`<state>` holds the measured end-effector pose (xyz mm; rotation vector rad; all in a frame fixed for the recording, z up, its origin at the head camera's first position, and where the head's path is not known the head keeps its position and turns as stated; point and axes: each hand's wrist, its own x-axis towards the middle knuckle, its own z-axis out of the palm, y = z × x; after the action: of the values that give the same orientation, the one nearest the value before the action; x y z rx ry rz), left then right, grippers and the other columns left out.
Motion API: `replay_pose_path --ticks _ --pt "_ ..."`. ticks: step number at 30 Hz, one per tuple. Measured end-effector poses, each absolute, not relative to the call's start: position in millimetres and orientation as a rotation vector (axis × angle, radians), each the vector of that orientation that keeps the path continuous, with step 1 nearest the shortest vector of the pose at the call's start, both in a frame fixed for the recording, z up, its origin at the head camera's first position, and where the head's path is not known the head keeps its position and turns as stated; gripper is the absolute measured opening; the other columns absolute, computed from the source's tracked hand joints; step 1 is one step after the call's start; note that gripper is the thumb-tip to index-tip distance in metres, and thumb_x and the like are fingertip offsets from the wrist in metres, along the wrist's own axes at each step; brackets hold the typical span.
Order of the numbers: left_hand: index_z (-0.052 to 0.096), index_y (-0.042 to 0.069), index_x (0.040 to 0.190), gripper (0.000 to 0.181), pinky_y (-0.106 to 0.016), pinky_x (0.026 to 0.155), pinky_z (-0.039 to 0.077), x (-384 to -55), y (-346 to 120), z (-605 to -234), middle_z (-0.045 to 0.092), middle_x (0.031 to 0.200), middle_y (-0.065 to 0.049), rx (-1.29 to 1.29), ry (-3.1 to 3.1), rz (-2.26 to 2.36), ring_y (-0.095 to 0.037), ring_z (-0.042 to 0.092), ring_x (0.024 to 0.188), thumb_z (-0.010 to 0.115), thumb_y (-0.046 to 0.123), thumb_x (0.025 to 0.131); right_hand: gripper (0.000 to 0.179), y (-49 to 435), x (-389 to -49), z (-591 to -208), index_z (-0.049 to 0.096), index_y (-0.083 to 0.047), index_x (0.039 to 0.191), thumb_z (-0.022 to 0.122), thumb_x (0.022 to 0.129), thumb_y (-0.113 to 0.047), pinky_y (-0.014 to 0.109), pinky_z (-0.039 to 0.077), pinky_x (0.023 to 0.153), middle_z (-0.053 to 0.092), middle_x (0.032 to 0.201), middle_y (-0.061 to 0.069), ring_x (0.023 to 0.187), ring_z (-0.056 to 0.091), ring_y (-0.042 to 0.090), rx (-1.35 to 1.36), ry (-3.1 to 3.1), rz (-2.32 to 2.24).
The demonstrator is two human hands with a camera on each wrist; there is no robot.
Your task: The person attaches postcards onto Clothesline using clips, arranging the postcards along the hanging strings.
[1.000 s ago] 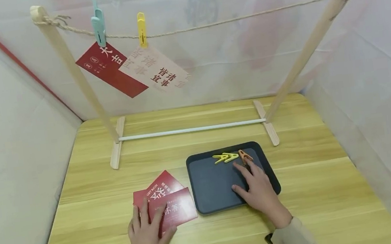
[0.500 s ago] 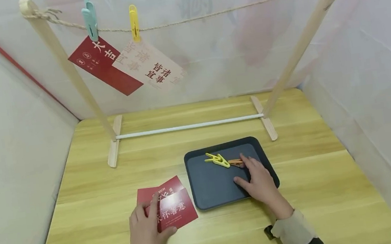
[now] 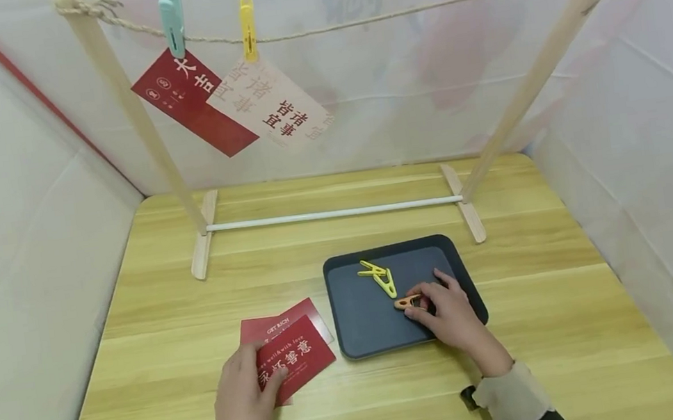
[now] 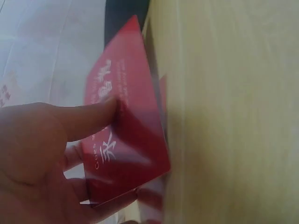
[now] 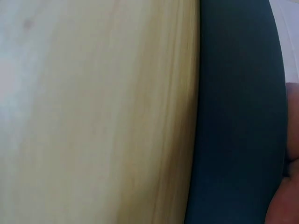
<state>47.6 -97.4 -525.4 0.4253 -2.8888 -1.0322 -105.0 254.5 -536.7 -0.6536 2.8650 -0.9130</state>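
My left hand [image 3: 241,390] pinches a red card [image 3: 298,358] with white lettering, thumb on its face and fingers behind. In the left wrist view that card [image 4: 128,135] stands tilted up off the wood. Beneath it other red cards [image 3: 314,311] lie on the table. Over the dark tray [image 3: 352,334] my right hand [image 3: 453,315] pinches an orange clothespin [image 3: 406,303] between thumb and fingers. Two yellow clothespins [image 3: 385,281] lie close by in the tray. The right wrist view catches only part of the hand [image 5: 285,200] behind the tray's wall [image 5: 238,112].
A wooden stand with a left post [image 3: 136,115] and right post [image 3: 540,73] carries a twine line [image 3: 413,13]. From it hang a red card [image 3: 192,108] by a teal clothespin [image 3: 172,27] and a pale card [image 3: 273,105] by a yellow clothespin [image 3: 248,28].
My left hand has lifted the top red card to a tilt. My right hand has drawn the orange clothespin toward the front of the tray and pinched it; the yellow clothespins have shifted and turned.
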Motion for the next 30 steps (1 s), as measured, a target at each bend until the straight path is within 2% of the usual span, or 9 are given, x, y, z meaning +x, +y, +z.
replay_pose_path --ticks 2,7,9,14,17,20,26,27,30 --pt "0.054 0.008 0.127 0.046 -0.048 0.088 0.050 48 -99 -522 0.064 0.115 -0.010 0.410 -2.824 -1.067 -0.028 0.056 0.107 0.077 0.019 0.088 0.017 255 -105 -537 0.069 -0.023 0.105 0.074 0.090 -0.031 0.067 0.016 0.116 0.051 0.075 -0.012 0.134 0.040 0.045 -0.701 2.859 -0.917" --pt "0.056 0.005 0.117 0.031 -0.039 0.079 0.053 50 -101 -514 0.067 0.102 -0.007 0.360 -2.724 -1.114 -0.020 0.061 0.094 0.072 0.007 0.090 0.018 256 -104 -538 0.069 -0.022 0.100 0.070 0.093 -0.039 0.067 0.015 0.116 0.058 0.090 -0.005 0.136 0.036 0.048 -0.710 2.874 -0.882" --pt "0.057 0.006 0.113 0.027 -0.036 0.080 0.055 51 -101 -510 0.067 0.101 -0.005 0.353 -2.699 -1.158 -0.016 0.062 0.093 0.071 0.006 0.091 0.020 256 -104 -538 0.069 -0.022 0.098 0.069 0.093 -0.041 0.066 0.016 0.116 0.060 0.095 -0.003 0.137 0.034 0.048 -0.694 2.887 -0.869" --pt "0.057 0.010 0.103 0.016 -0.037 0.088 0.054 53 -98 -497 0.067 0.098 0.003 0.319 -2.599 -1.297 -0.012 0.062 0.098 0.069 0.005 0.093 0.022 254 -102 -537 0.069 -0.021 0.094 0.069 0.092 -0.043 0.066 0.016 0.117 0.060 0.093 -0.003 0.138 0.034 0.049 -0.674 2.880 -0.887" --pt "0.056 0.009 0.101 0.012 -0.030 0.087 0.056 52 -95 -489 0.067 0.097 0.004 0.287 -2.489 -1.471 -0.012 0.063 0.096 0.066 0.007 0.095 0.023 253 -101 -537 0.069 -0.021 0.094 0.071 0.091 -0.044 0.067 0.016 0.116 0.060 0.092 -0.003 0.140 0.031 0.050 -0.660 2.877 -0.881" --pt "0.055 0.008 0.104 0.012 -0.025 0.083 0.058 51 -90 -479 0.070 0.099 0.000 0.299 -2.346 -1.719 -0.012 0.066 0.097 0.065 0.010 0.097 0.023 251 -100 -537 0.069 -0.021 0.094 0.071 0.091 -0.044 0.067 0.017 0.116 0.061 0.092 -0.002 0.141 0.030 0.050 -0.648 2.878 -0.873" --pt "0.056 0.006 0.118 0.025 -0.029 0.080 0.060 38 -79 -461 0.074 0.108 -0.006 0.310 -2.121 -1.994 -0.017 0.070 0.098 0.065 0.006 0.096 0.027 250 -100 -535 0.070 -0.021 0.093 0.072 0.089 -0.047 0.065 0.025 0.114 0.068 0.095 -0.001 0.140 0.036 0.046 -0.506 2.889 -0.987" --pt "0.055 0.006 0.121 0.026 -0.029 0.075 0.060 35 -76 -458 0.073 0.109 -0.007 0.302 -2.092 -2.021 -0.017 0.070 0.096 0.064 0.004 0.096 0.028 250 -100 -535 0.070 -0.021 0.093 0.072 0.089 -0.048 0.065 0.027 0.113 0.069 0.093 -0.001 0.140 0.036 0.045 -0.470 2.890 -1.018" --pt "0.052 0.004 0.124 0.030 -0.031 0.072 0.061 26 -69 -448 0.072 0.113 -0.009 0.241 -2.002 -2.104 -0.021 0.070 0.096 0.062 0.000 0.096 0.028 253 -101 -534 0.070 -0.023 0.091 0.070 0.089 -0.050 0.065 0.034 0.109 0.068 0.083 -0.005 0.139 0.041 0.040 -0.382 2.873 -1.115"
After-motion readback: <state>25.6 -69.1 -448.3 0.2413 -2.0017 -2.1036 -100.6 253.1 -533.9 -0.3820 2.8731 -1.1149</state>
